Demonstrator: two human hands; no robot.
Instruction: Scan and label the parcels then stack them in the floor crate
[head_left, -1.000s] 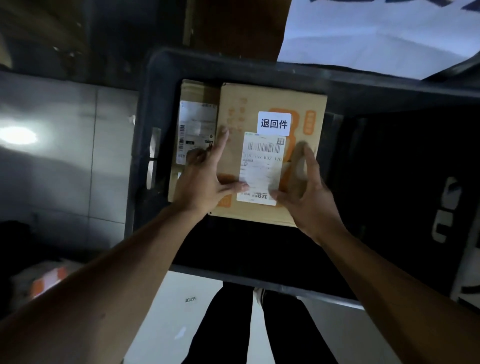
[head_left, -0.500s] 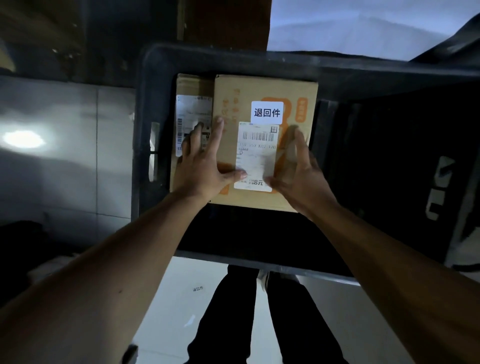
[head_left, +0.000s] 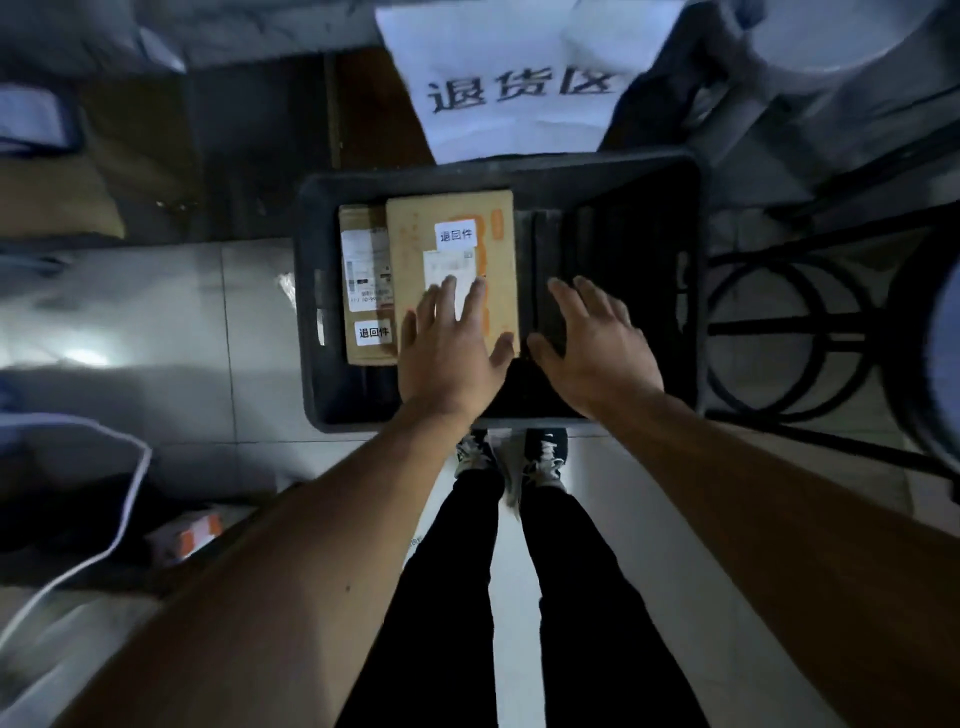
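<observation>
A dark plastic floor crate stands on the tiles in front of my feet. Two cardboard parcels lie flat in its left half. The larger parcel carries a shipping label and a white sticker. The narrower parcel lies to its left, touching it, with its own label and sticker. My left hand hovers with straight, spread fingers over the larger parcel's near end. My right hand is open above the crate's bare right half. Neither hand holds anything.
A white paper sign with printed characters hangs behind the crate. A black metal frame stands to the right. At the lower left, a white-rimmed bag and a small orange and white parcel sit on the floor.
Both hands have let go of the larger parcel and drawn back from it. The view has pulled away, so the crate looks smaller and my legs show.
</observation>
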